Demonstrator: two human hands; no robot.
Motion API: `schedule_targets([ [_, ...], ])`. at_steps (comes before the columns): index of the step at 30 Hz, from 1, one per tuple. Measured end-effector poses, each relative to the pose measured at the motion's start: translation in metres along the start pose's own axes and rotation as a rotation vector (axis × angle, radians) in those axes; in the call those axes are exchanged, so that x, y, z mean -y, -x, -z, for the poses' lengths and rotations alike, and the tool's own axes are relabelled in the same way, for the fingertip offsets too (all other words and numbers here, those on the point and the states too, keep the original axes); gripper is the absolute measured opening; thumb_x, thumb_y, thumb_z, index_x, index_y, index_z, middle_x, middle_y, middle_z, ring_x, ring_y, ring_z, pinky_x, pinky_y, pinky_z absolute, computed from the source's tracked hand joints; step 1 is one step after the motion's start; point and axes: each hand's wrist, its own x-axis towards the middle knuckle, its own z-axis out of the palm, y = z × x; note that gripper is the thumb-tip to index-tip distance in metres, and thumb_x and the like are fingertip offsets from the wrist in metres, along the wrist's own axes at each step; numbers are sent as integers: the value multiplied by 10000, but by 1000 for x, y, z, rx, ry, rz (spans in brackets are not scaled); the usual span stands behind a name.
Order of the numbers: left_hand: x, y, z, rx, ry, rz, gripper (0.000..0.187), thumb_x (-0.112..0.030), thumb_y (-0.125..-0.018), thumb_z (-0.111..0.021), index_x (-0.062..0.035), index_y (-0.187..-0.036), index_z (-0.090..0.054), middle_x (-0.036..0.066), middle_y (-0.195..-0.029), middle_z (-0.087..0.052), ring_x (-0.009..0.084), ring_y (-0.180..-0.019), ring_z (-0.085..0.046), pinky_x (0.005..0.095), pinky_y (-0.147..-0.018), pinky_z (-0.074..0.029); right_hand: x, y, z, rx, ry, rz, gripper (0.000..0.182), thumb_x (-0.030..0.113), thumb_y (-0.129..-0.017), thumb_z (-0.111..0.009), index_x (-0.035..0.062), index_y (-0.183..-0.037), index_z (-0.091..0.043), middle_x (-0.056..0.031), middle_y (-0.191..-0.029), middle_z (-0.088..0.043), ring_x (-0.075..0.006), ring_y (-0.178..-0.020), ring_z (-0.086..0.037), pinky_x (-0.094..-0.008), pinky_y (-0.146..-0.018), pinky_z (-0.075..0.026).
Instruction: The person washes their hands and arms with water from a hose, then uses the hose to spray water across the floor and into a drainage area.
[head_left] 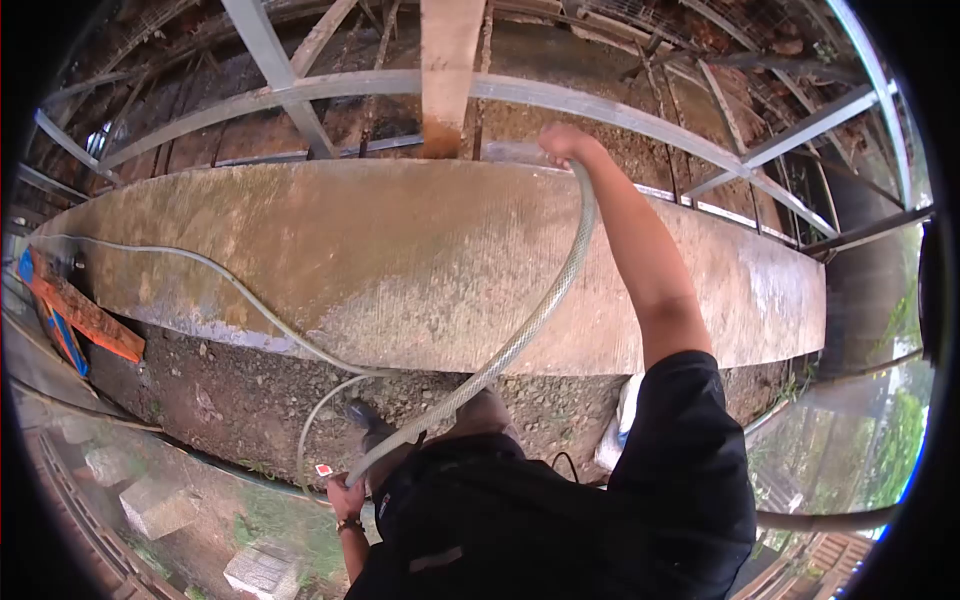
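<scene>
My right hand [566,143] reaches out to the far top edge of a long concrete beam [400,260] and is closed around the end of a clear braided hose [545,305]. From there the hose runs back across the beam to my left hand [345,496], which grips it low by my black shirt. Beyond my left hand the hose loops over the dirt and trails away left across the concrete. Water coming from the hose end cannot be made out.
A wooden post [445,70] stands behind the beam among grey steel frame bars [300,95]. An orange board [88,318] leans at the left. Concrete blocks [155,505] lie at the lower left, and a white bag [620,425] rests on the gravel.
</scene>
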Motion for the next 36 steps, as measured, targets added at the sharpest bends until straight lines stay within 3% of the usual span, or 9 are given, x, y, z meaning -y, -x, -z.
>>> schedule_targets([
  [6,-92,27,-20,-46,207,89,452,-318,-810,-721,30,-566,-565,59,-482,-496,129,-460,-471,372,-464,-391,-41,-15,33,23,-146,-54,307,194,-863,-433,-77,-876,-577,-187,-664,-611,-244,-490,-596,-379,-417,-482],
  [10,-134,50,-25,-92,208,175,484,-325,-841,-706,29,-552,-543,26,-498,-502,99,-492,-465,342,-466,-382,-59,-20,27,-15,-269,-48,307,197,-864,-442,-78,-903,-571,-184,-667,-612,-239,-484,-589,-374,-403,-474],
  [13,-114,53,-37,17,257,270,483,-345,-841,-708,23,-568,-555,25,-499,-497,94,-493,-464,336,-465,-378,-64,-18,21,-75,-292,-11,323,219,-867,-452,-83,-885,-565,-177,-637,-599,-234,-460,-576,-371,-391,-467],
  [16,-91,56,-45,72,289,368,491,-371,-835,-713,0,-551,-563,22,-498,-502,101,-487,-469,329,-468,-380,-56,0,16,-95,-184,-8,394,209,-821,-422,-55,-611,-626,-167,-614,-651,-259,-555,-656,-371,-616,-527],
  [25,-7,53,-41,263,180,257,491,-488,-801,-711,-17,-663,-696,61,-537,-604,149,-533,-599,330,-539,-469,-36,66,-21,-237,-302,-43,332,222,-827,-486,-46,-749,-667,-147,-613,-658,-221,-499,-638,-358,-554,-525],
  [28,-1,63,-35,286,194,274,491,-496,-793,-716,-17,-682,-703,56,-551,-615,147,-543,-607,322,-541,-472,-30,87,-37,-358,-517,-168,257,145,-839,-465,-22,-798,-657,-146,-600,-643,-198,-495,-630,-356,-498,-507],
  [31,1,64,-26,373,138,312,465,-462,-805,-721,-8,-708,-699,49,-573,-627,135,-543,-604,300,-524,-461,-56,96,-50,-380,-992,-93,202,131,-880,-469,20,-830,-630,-128,-555,-590,-167,-455,-581,-354,-433,-472],
  [34,7,73,-40,321,286,249,437,-420,-807,-735,-14,-658,-671,37,-557,-607,125,-523,-578,299,-494,-435,-65,109,-46,-241,-1431,-183,178,170,-919,-485,48,-854,-598,-101,-512,-501,-176,-395,-502,-356,-406,-446],
  [36,-24,89,-34,203,249,192,434,-406,-802,-745,-18,-630,-653,29,-545,-592,115,-508,-556,303,-478,-420,-72,108,-44,-265,-1416,-204,180,193,-937,-487,56,-883,-590,-79,-501,-459,-185,-391,-474,-366,-405,-445],
])
